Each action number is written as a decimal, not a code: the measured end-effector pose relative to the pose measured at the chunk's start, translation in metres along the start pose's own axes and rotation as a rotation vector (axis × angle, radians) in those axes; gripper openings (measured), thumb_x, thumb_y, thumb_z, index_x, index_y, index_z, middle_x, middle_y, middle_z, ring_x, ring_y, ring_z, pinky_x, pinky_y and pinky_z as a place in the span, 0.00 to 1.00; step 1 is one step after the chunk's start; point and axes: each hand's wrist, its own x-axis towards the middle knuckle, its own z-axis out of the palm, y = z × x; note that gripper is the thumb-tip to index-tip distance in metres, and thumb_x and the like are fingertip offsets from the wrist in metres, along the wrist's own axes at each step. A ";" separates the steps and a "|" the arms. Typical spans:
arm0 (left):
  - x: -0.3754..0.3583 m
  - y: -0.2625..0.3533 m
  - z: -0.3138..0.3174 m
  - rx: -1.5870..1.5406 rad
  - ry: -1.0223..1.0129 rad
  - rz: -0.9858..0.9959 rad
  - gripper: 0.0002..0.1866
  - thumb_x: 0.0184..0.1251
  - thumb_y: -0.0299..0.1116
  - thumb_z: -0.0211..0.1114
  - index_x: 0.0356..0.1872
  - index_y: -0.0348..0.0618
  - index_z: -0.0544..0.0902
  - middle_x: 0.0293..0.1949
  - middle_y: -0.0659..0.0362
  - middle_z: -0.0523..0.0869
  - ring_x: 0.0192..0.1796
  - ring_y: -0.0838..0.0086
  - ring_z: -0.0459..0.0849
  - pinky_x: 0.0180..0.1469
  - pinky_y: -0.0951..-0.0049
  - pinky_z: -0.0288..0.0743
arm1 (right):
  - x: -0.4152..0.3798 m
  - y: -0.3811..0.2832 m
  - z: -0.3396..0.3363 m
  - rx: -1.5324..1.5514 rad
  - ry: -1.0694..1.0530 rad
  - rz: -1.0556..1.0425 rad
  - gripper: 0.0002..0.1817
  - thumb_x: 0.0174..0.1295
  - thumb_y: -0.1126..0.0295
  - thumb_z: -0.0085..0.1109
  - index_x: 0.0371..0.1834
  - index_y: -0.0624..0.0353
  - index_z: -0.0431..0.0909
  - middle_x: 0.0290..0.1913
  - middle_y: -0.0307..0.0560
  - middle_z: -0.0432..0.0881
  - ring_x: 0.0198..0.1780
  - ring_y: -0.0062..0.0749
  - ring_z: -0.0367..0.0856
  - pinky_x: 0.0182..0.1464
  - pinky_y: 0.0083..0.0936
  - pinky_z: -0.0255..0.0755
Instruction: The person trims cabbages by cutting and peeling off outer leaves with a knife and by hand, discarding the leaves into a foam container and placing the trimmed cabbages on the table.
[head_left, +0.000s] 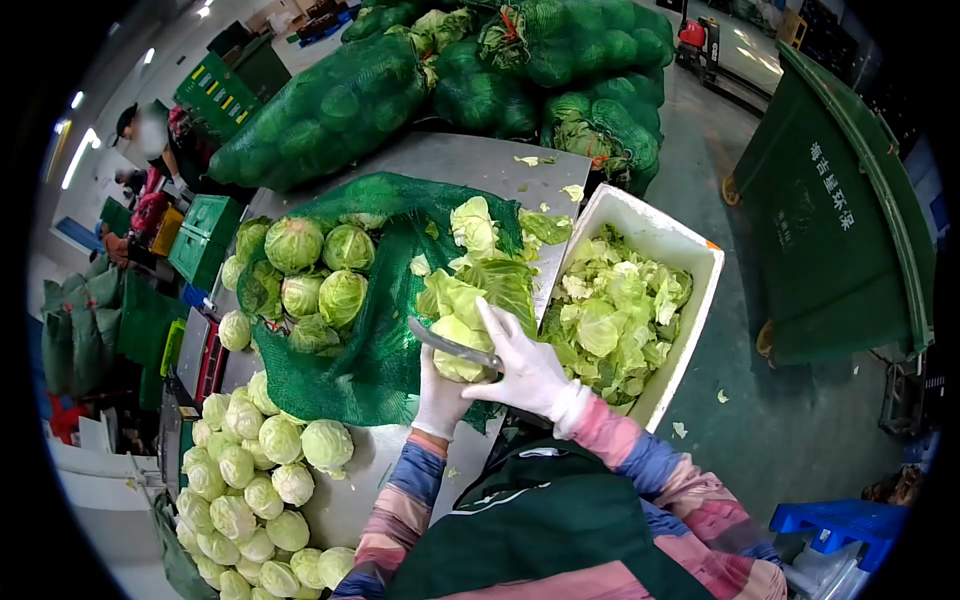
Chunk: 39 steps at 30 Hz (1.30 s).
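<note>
My left hand point(440, 402), in a white glove, grips a pale green cabbage point(455, 368) from below and the left. My right hand point(532, 368), also gloved, holds a knife point(455, 345) with a curved blade that crosses in front of the cabbage; its handle is hidden in the palm. The fingers of that hand reach up along a loosened outer leaf point(455, 298) at the cabbage's top. Beneath lies a green mesh bag point(385, 375), opened out, with several untrimmed cabbages point(343, 298) at its left. Loose leaves point(475, 225) lie just beyond my hands.
A white foam box point(685, 370) of cut leaves stands at the right. Trimmed cabbages point(240, 470) are piled at the left. Full mesh sacks point(330, 110) line the far side of the metal table point(400, 470). A large green bin point(840, 220) stands right; a person point(160, 140) is far left.
</note>
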 end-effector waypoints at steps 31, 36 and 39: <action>0.053 -0.045 -0.054 1.856 0.376 0.530 0.56 0.36 0.43 0.81 0.68 0.30 0.61 0.60 0.44 0.62 0.64 0.50 0.63 0.69 0.57 0.60 | -0.029 0.103 0.072 -0.257 -0.260 0.491 0.36 0.73 0.45 0.39 0.76 0.58 0.55 0.29 0.62 0.84 0.30 0.57 0.83 0.34 0.47 0.75; 0.047 -0.034 -0.060 1.789 0.313 0.447 0.57 0.35 0.45 0.81 0.68 0.30 0.59 0.58 0.42 0.62 0.64 0.47 0.63 0.68 0.56 0.61 | -0.041 0.105 0.083 -0.233 -0.220 0.454 0.33 0.74 0.49 0.42 0.74 0.57 0.57 0.24 0.63 0.81 0.26 0.59 0.80 0.31 0.48 0.72; 0.047 -0.025 -0.058 1.838 0.273 0.369 0.60 0.34 0.45 0.82 0.69 0.28 0.57 0.59 0.41 0.62 0.65 0.47 0.64 0.69 0.56 0.62 | -0.039 0.106 0.091 -0.227 -0.206 0.442 0.34 0.73 0.48 0.41 0.75 0.58 0.56 0.24 0.63 0.81 0.26 0.59 0.80 0.31 0.48 0.72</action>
